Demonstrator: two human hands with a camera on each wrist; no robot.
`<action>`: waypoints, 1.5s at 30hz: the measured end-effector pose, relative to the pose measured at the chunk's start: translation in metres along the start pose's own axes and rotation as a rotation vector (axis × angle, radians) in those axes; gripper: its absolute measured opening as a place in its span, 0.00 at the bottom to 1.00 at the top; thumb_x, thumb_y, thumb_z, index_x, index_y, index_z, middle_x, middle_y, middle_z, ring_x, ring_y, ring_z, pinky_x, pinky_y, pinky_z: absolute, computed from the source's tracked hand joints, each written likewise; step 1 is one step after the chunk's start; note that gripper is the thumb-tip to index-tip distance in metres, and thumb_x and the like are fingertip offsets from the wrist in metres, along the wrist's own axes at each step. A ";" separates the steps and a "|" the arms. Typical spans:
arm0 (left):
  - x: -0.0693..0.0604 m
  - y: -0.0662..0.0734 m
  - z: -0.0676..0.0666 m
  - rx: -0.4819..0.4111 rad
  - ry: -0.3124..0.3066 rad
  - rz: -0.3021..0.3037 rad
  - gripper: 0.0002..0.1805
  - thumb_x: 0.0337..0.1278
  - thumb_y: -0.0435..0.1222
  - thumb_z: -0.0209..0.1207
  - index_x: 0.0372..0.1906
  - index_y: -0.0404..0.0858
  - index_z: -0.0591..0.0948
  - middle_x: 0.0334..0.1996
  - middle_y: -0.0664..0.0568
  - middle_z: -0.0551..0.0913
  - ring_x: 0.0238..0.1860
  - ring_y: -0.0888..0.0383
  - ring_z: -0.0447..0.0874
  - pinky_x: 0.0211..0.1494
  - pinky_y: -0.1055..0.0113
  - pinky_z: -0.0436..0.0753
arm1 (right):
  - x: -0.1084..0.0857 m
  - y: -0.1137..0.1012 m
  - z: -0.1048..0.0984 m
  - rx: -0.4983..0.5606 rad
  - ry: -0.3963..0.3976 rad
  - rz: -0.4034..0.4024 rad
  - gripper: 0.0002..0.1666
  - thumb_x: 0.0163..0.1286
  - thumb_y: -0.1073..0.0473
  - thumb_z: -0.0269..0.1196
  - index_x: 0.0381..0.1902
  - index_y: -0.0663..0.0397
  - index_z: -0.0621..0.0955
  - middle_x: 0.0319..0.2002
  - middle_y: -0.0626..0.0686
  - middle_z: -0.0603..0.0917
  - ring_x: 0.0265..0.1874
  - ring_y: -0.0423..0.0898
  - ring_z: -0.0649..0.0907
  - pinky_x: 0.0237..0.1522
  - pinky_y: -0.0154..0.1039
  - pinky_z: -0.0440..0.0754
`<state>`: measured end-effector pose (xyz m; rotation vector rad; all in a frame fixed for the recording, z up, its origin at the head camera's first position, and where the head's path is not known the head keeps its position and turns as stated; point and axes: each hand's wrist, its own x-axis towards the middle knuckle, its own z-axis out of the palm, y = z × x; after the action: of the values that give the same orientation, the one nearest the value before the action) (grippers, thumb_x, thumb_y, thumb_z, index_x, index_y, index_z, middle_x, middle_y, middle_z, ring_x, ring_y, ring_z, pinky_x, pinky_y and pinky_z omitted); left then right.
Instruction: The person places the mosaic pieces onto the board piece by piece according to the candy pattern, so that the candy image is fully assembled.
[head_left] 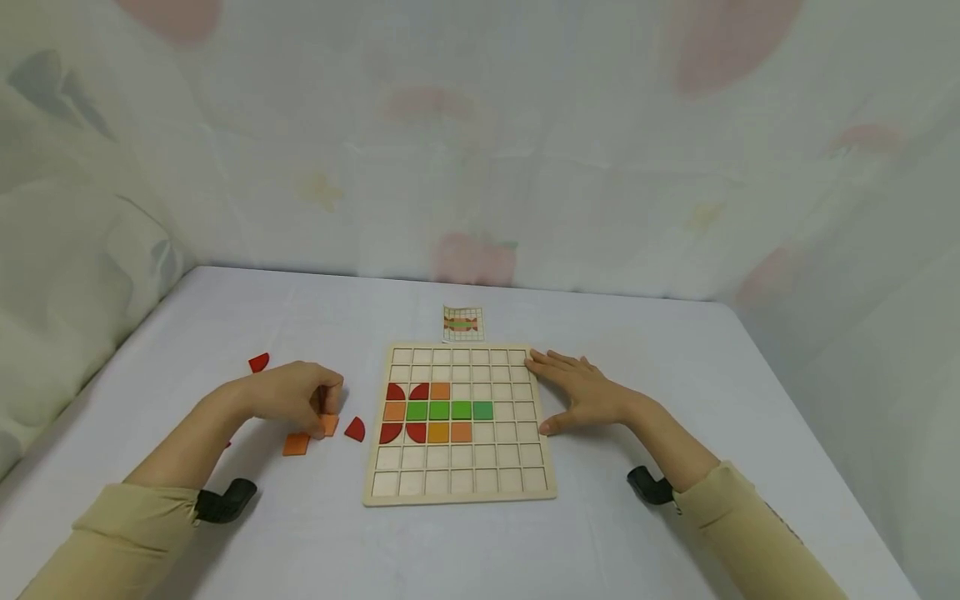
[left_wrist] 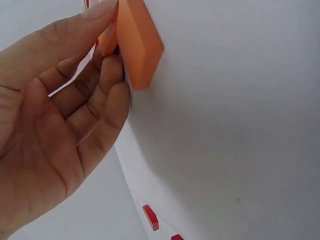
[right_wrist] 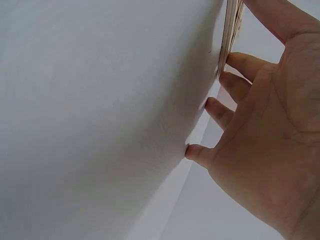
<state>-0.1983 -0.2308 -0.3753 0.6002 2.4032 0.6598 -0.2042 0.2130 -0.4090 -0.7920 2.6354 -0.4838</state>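
Observation:
Left of the wooden grid board (head_left: 461,501), my left hand (head_left: 296,396) pinches an orange square tile (head_left: 331,423) between thumb and fingertips, low over the table. Closer to the left wrist camera lies a second orange square tile (left_wrist: 140,50), just by the fingers. My right hand (head_left: 581,392) has its fingers spread, with thumb and fingertips at the board's right edge. Set in the board's left and middle cells are red quarter-circle tiles (head_left: 391,432), orange squares (head_left: 439,391) and a row of green squares (head_left: 438,410).
A small pattern card (head_left: 463,324) lies behind the board. One loose red quarter-circle tile (head_left: 356,429) sits between left hand and board; another red tile (head_left: 258,362) is beyond the left wrist. White cloth covers the table (head_left: 480,550), and a patterned curtain (head_left: 420,183) hangs behind.

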 end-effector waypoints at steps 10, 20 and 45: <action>0.004 -0.001 -0.001 -0.048 0.040 0.047 0.08 0.49 0.29 0.66 0.31 0.41 0.78 0.25 0.55 0.78 0.30 0.59 0.74 0.33 0.70 0.73 | 0.001 0.001 0.000 -0.004 -0.003 -0.002 0.61 0.54 0.31 0.69 0.78 0.43 0.55 0.81 0.48 0.48 0.80 0.58 0.49 0.72 0.75 0.44; 0.013 0.014 -0.003 -0.062 0.124 0.107 0.06 0.54 0.33 0.67 0.32 0.42 0.80 0.27 0.56 0.85 0.31 0.60 0.80 0.39 0.70 0.76 | 0.001 0.000 0.000 -0.003 -0.005 0.001 0.60 0.55 0.32 0.69 0.79 0.43 0.55 0.81 0.47 0.48 0.81 0.58 0.49 0.72 0.75 0.44; 0.084 0.085 0.043 -0.160 0.376 0.134 0.02 0.60 0.34 0.65 0.37 0.41 0.85 0.34 0.53 0.87 0.36 0.61 0.81 0.46 0.66 0.80 | -0.002 -0.004 -0.001 0.009 0.002 0.000 0.61 0.54 0.32 0.70 0.78 0.44 0.56 0.81 0.49 0.50 0.80 0.58 0.49 0.72 0.75 0.44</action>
<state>-0.2114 -0.1055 -0.3909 0.6170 2.6311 1.0958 -0.2016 0.2114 -0.4061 -0.7887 2.6332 -0.4967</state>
